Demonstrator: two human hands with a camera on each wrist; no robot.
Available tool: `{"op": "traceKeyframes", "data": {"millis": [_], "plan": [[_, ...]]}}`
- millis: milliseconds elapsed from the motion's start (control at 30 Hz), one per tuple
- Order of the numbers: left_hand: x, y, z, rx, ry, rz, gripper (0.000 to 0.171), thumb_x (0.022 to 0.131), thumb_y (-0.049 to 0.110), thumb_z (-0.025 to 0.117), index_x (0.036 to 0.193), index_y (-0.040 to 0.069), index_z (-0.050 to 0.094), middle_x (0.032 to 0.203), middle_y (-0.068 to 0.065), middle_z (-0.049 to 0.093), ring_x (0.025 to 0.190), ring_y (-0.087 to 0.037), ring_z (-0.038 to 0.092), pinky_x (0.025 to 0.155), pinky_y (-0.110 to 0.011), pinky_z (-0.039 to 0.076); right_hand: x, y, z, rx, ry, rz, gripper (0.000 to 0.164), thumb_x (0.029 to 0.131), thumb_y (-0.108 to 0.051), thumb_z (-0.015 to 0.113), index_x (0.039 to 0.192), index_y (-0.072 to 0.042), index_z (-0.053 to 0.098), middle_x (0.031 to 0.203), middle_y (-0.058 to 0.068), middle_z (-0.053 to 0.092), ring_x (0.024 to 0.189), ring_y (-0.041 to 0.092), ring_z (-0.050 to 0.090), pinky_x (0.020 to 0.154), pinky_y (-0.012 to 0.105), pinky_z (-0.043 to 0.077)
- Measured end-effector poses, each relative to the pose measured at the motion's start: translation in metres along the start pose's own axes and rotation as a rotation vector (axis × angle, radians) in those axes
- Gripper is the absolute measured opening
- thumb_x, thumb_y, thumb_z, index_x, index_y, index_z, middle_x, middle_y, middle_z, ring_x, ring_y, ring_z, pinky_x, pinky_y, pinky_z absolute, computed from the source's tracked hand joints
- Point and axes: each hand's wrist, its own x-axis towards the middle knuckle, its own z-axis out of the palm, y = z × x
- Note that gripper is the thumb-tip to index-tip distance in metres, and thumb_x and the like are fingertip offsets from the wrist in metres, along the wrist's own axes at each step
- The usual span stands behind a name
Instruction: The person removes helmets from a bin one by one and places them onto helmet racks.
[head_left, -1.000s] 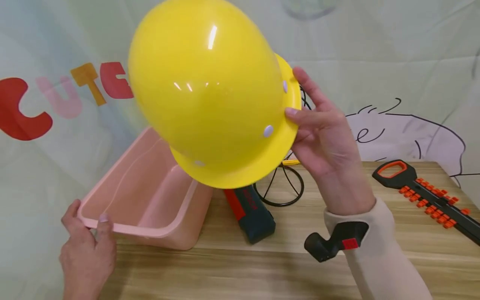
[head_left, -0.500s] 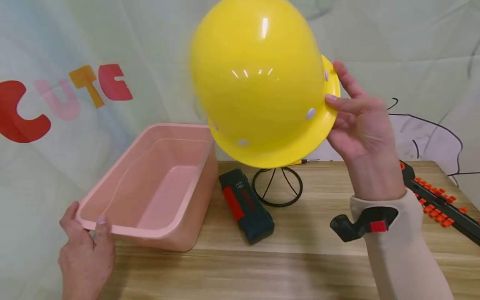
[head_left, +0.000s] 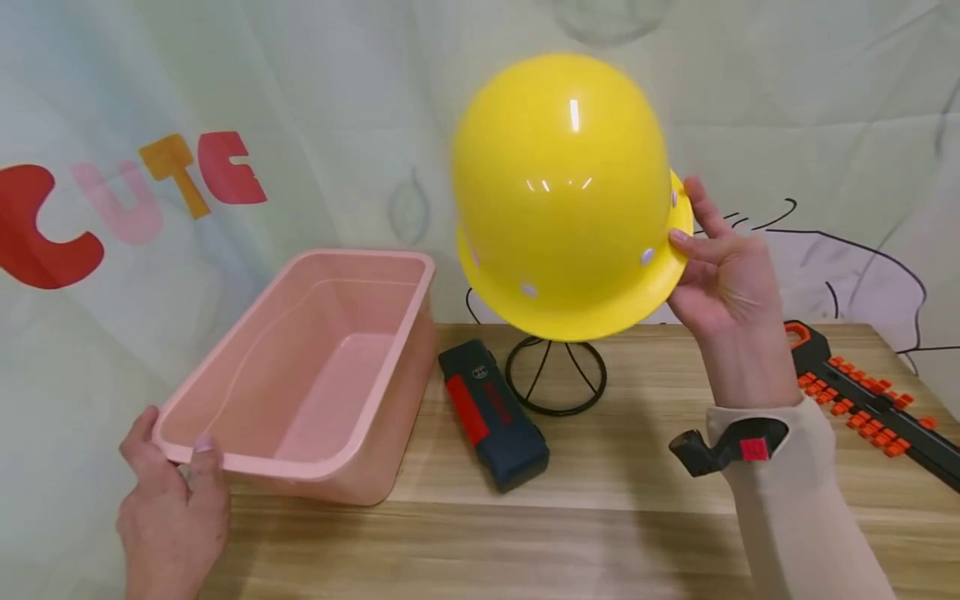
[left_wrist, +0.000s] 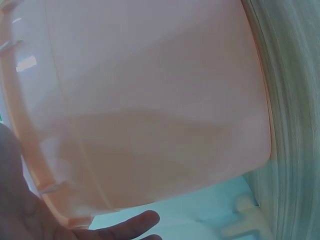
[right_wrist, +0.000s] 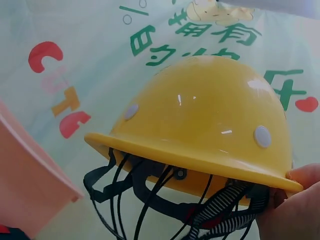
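My right hand pinches the brim of a yellow hard hat, thumb on top and fingers at the edge. The hat is upright, dome up, over a black wire stand whose ring base rests on the table. Seen in the right wrist view, dark straps and thin black wires show below the hat; the stand's top is hidden inside. My left hand holds the near left corner of a pink plastic tub, thumb over the rim. The tub's outer wall fills most of the left wrist view.
Between the tub and stand lies a dark blue and red case on the wooden table. A black tool with orange clips lies at the right. Behind hangs a printed cloth with coloured letters.
My right hand has carried the hard hat rightward from above the tub, then lowered it over the wire stand, and the hat has become more upright. My left hand stays at the tub's corner.
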Motion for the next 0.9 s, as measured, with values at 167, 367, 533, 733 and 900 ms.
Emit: {"op": "traceKeyframes", "data": {"millis": [167,367,533,733,900], "plan": [[0.001,-0.002,0.000,0.000,-0.005,-0.014,0.070,0.110,0.042,0.043,0.170,0.024,0.012,0.132,-0.047,0.060,0.102,-0.080,0.052,0.084,-0.079,0.039,-0.001,0.007,-0.018,-0.029,0.043,0.037,0.064,0.095,0.027,0.048,0.143,-0.013,0.062,0.146,0.006,0.060,0.125,0.027,0.069,0.099,0.039,0.063],[0.002,-0.004,0.001,0.003,-0.015,-0.027,0.071,0.109,0.040,0.043,0.171,0.026,0.011,0.132,-0.048,0.059,0.104,-0.081,0.052,0.086,-0.078,0.040,-0.002,0.019,-0.032,-0.091,0.079,0.080,0.064,0.098,0.024,0.048,0.146,-0.018,0.059,0.156,0.001,0.051,0.134,0.022,0.061,0.104,0.035,0.060],[0.002,-0.004,0.002,0.000,-0.012,-0.017,0.071,0.109,0.040,0.044,0.171,0.025,0.012,0.133,-0.048,0.059,0.103,-0.080,0.052,0.086,-0.078,0.039,-0.007,0.025,-0.038,-0.105,0.042,0.071,0.061,0.099,0.021,0.049,0.146,-0.019,0.054,0.157,0.003,0.048,0.131,0.023,0.061,0.101,0.035,0.060],[0.004,-0.004,0.000,0.008,-0.005,-0.031,0.070,0.110,0.040,0.043,0.171,0.025,0.011,0.134,-0.047,0.059,0.104,-0.080,0.051,0.087,-0.079,0.039,-0.011,0.029,-0.038,-0.138,-0.010,0.047,0.061,0.099,0.021,0.052,0.146,-0.017,0.049,0.155,0.007,0.051,0.123,0.026,0.066,0.099,0.035,0.062],[0.004,-0.004,-0.003,0.024,-0.027,-0.059,0.071,0.111,0.039,0.043,0.171,0.026,0.009,0.140,-0.045,0.057,0.107,-0.079,0.051,0.089,-0.079,0.039,-0.011,0.030,-0.039,-0.190,-0.037,0.035,0.059,0.099,0.018,0.055,0.146,-0.017,0.048,0.156,0.006,0.048,0.126,0.024,0.063,0.100,0.033,0.061]]}}
